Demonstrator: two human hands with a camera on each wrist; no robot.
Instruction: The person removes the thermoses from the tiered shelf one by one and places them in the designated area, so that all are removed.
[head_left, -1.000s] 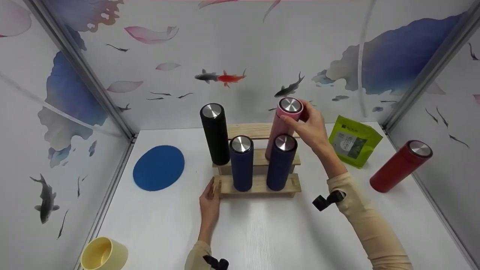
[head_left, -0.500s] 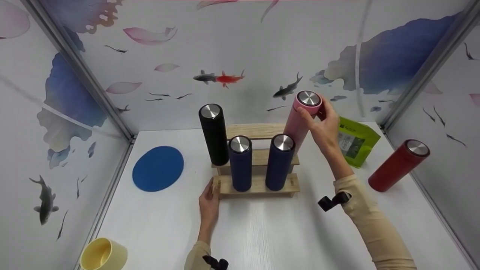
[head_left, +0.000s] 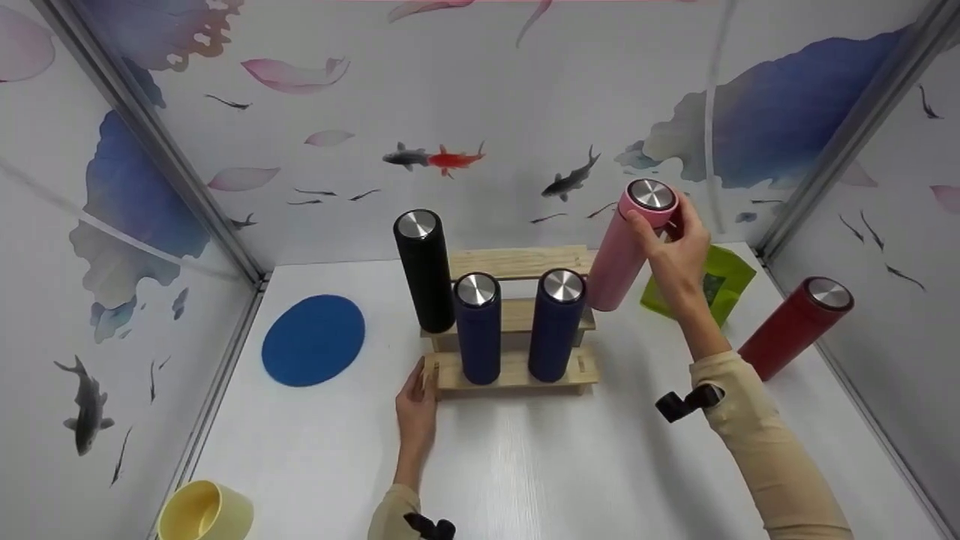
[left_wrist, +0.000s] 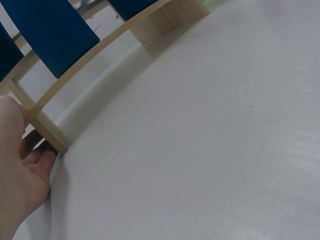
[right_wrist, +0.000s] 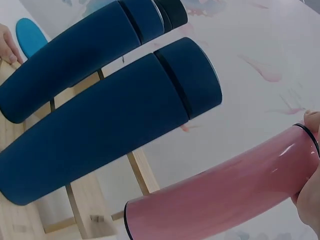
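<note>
Pink cylindrical bottle is off tiered wooden rack, fingers of right hand round it; black cylindrical bottle, two navy cylindrical bottles are left aboard, left hand's fingers gripping front-left corner.

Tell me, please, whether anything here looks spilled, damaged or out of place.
Nothing stands out: no spill or damage shows, the black bottle and two blue bottles stand on the wooden rack, and the right hand holds the pink bottle.
</note>
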